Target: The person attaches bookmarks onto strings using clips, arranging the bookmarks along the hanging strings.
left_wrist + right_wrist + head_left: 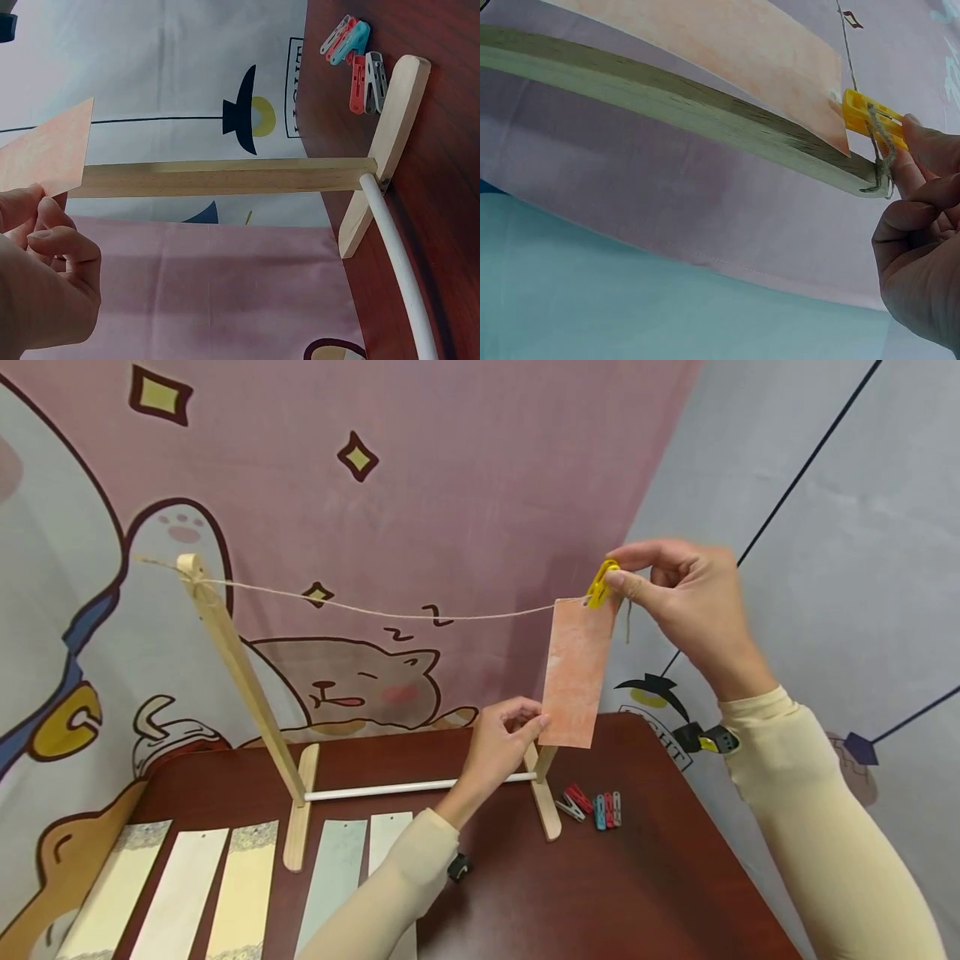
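In the head view my right hand (pixel 693 602) pinches a yellow clothespin (pixel 601 583) between thumb and fingers. The clothespin sits at the top edge of an orange paper card (pixel 576 677), on the twine (pixel 390 612) near the right post. My left hand (pixel 501 739) pinches the card's lower left edge; the left wrist view shows thumb and finger on the card's corner (pixel 56 154). From the right wrist, the clothespin (pixel 866 116) is seen against the card's top, beside knotted twine at the post's end (pixel 877 176). The card hangs in front of the right post.
A wooden stand with a left post (pixel 243 677) and a white crossbar (pixel 390 790) stands on the dark red table (pixel 600 893). Several red, blue and grey clothespins (pixel 607 810) lie right of it. Paper cards lie in front, including a white one (pixel 180 893) and a grey-green one (pixel 333 877).
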Tool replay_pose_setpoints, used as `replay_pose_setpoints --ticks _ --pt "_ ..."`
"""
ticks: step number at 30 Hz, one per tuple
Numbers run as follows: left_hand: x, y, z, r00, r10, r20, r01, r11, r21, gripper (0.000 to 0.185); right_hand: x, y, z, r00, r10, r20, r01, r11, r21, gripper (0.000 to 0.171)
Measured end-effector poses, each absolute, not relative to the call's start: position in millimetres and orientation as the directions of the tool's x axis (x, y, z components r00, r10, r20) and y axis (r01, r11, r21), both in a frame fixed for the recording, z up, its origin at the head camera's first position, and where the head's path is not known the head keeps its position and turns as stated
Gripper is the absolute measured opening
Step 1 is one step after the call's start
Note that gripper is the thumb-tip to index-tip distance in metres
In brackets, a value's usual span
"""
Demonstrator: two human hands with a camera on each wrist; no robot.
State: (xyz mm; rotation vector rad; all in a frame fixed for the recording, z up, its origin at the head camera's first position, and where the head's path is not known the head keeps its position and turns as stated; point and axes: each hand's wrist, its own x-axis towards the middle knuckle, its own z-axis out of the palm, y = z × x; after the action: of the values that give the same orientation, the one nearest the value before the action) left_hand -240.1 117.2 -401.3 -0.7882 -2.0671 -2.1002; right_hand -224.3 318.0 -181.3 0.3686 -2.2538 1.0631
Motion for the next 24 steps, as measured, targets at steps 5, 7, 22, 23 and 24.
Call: replay_pose_setpoints --ticks 5,7,22,23,24 --pt "-240.0 118.0 -402.1 -0.861 0.278 0.426 0.415 -0.101 0.904 0.006 -223.7 316.3 -181.7 -0.767 -0.018 0.642 -0.494 0.654 -0.573 0.02" --pt "-240.0 117.8 -402.2 -0.862 0.272 0.428 0.417 -0.103 0.903 0.005 -223.7 315.7 -181.6 -0.766 -0.03 0.642 -0.498 0.659 -0.563 0.019" --pt "-243.9 117.5 -400.1 -0.869 0.244 0.431 0.423 -0.086 0.902 0.008 -213.8 313.8 -182.8 -0.748 -0.175 0.64 -0.521 0.753 -0.403 0.025" --pt "-243.6 117.7 -400.8 -0.871 0.242 0.427 0.419 -0.087 0.904 0.008 -213.2 313.5 -184.2 -0.748 -0.172 0.642 -0.516 0.758 -0.399 0.025" --pt "-243.3 117.9 -401.7 -0.874 0.238 0.424 0.415 -0.087 0.905 0.008 -212.8 313.4 -186.2 -0.746 -0.167 0.645 -0.514 0.76 -0.398 0.025"
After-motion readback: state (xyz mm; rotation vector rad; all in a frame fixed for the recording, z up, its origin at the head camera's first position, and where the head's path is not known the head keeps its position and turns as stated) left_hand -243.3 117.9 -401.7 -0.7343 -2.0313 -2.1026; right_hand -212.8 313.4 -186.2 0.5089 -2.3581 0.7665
